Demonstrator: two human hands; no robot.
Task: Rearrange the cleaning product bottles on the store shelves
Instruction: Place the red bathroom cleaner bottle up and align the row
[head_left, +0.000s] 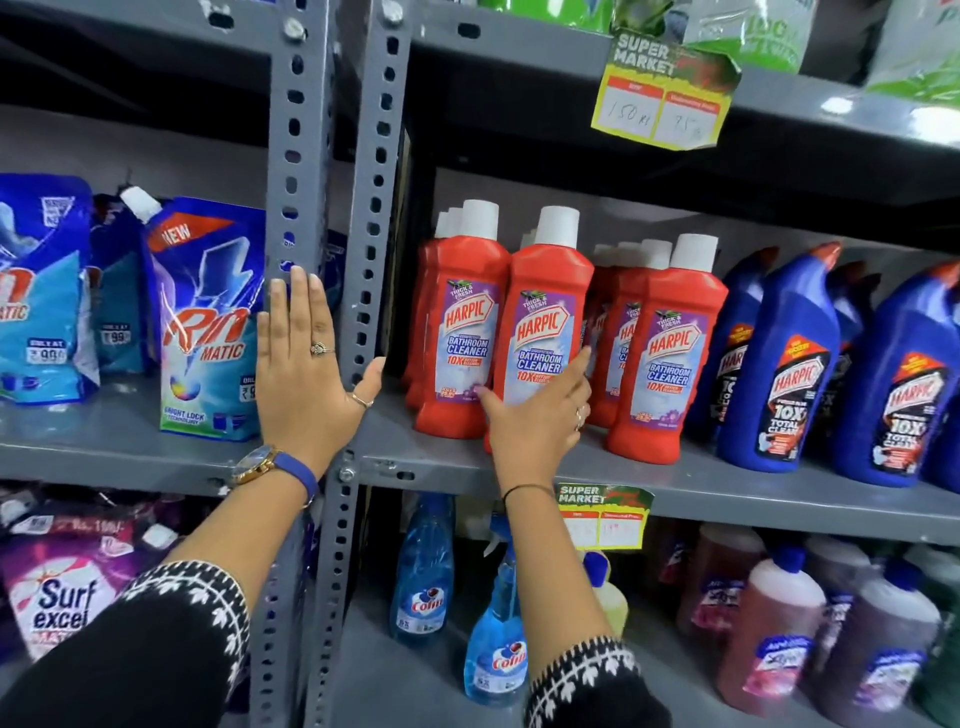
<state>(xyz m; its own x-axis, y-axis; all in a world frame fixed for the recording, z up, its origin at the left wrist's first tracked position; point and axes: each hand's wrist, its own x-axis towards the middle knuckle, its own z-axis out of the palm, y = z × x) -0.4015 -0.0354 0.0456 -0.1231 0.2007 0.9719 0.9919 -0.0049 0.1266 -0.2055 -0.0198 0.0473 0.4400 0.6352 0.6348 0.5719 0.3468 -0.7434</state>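
Current state: the right hand (540, 415) reaches to the front red Harpic bathroom cleaner bottle (540, 322) on the middle shelf (727, 480). The thumb lies on the label's left edge and the fingers (582, 364) spread across its right side. The grip is spread wide against the bottle face and not closed around it; the bottle base is hidden behind the hand, so whether the bottle stands on the shelf cannot be told.

The left hand (306, 364) is flat and released, fingers extended, palm against the grey perforated shelf upright (363, 218). It holds nothing.

Position of task items: red Harpic bottles stand in 3 front-to-back columns at the left end of the middle shelf. The left column (457, 322) sits just beside the upright; the right column (670, 353) stands beside the blue Harpic toilet cleaner bottles (779, 364). Colin spray bottles (423, 571) stand on the shelf below.

Progress, as a judgement: the red bottles face forward, but the columns are unevenly spaced and the handled bottle stands forward of the left column. Alignment of this group appears unfinished; blue bottles and lower shelf appear untouched.
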